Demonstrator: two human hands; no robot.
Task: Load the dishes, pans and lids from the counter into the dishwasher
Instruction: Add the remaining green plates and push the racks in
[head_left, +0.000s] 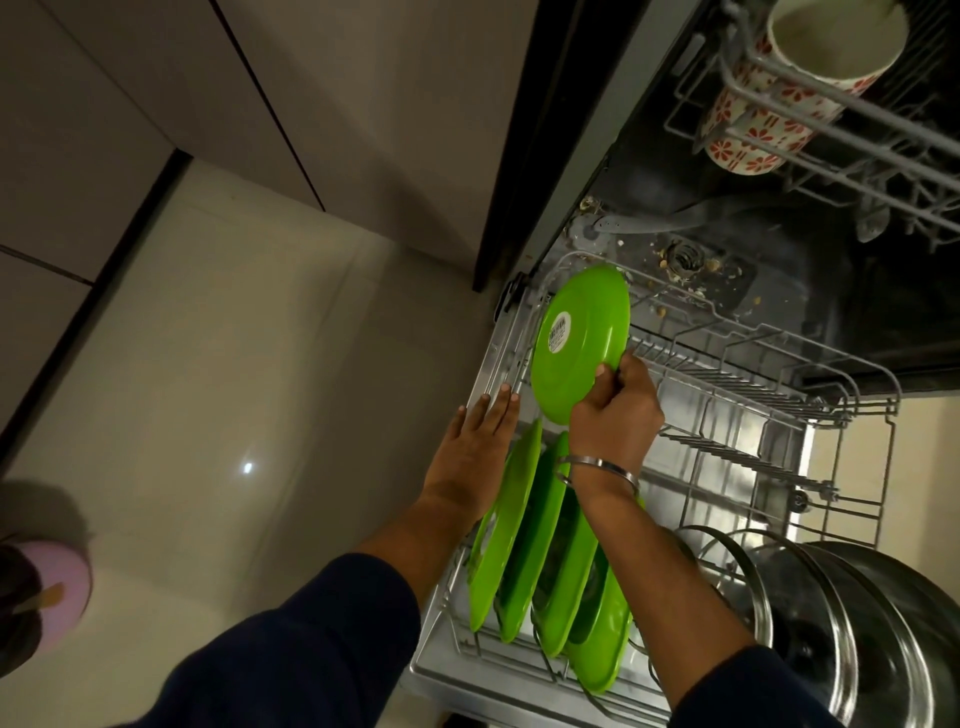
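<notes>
Dim indoor light, glare spot on floor (248, 467) (edges bowed), corners dark.

Person, two arms: dark navy long fabric sleeves (322, 639) pushed up to mid-forearm, both arms; thin plain silver metal bangle (597, 467) on right wrist; hands bare.

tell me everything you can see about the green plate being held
The green plate is round, glossy and looks like plastic. Its underside faces the camera and carries a round white sticker with small print too fine to read. It is tilted on edge above the far end of the lower rack, beyond four similar plates already standing in slots. The right hand pinches its lower right rim; the left hand does not touch it.
</notes>
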